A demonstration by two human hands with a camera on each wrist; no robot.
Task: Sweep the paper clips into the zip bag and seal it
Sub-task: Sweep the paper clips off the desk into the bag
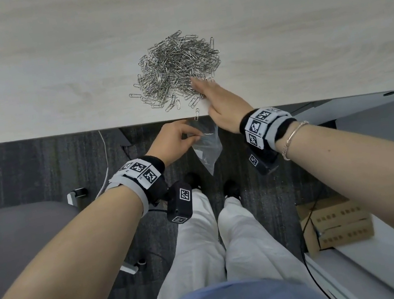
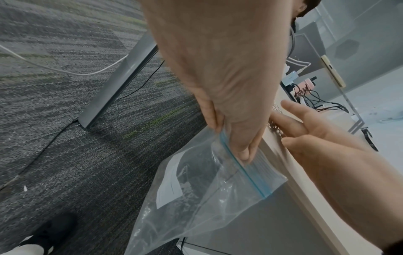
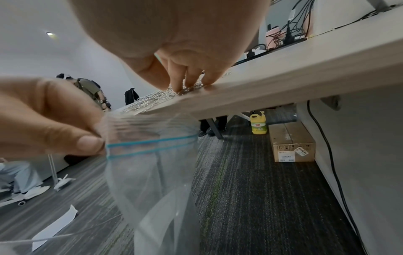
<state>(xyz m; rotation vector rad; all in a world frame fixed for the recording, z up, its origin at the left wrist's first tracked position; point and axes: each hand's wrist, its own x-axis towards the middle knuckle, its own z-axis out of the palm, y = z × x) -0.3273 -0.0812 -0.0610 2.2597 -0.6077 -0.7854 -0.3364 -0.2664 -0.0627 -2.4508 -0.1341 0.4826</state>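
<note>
Here, left hand: held below the table edge, thumb and fingers pinching the rim of the bag at its blue zip strip; right hand: reaching over the edge, fingers extended and relaxed, tips resting on the near side of the clips; bag: clear plastic, hanging from the pinch just under the edge, mouth uppermost; clips: silver, a loose heap on the table near its front edge, a few strays at the lip.

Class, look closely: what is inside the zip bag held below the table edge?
Through the clear zip bag only carpet and a white label patch show; no paper clips appear inside. The left hand pinches its top edge. Its bottom is out of view.
</note>
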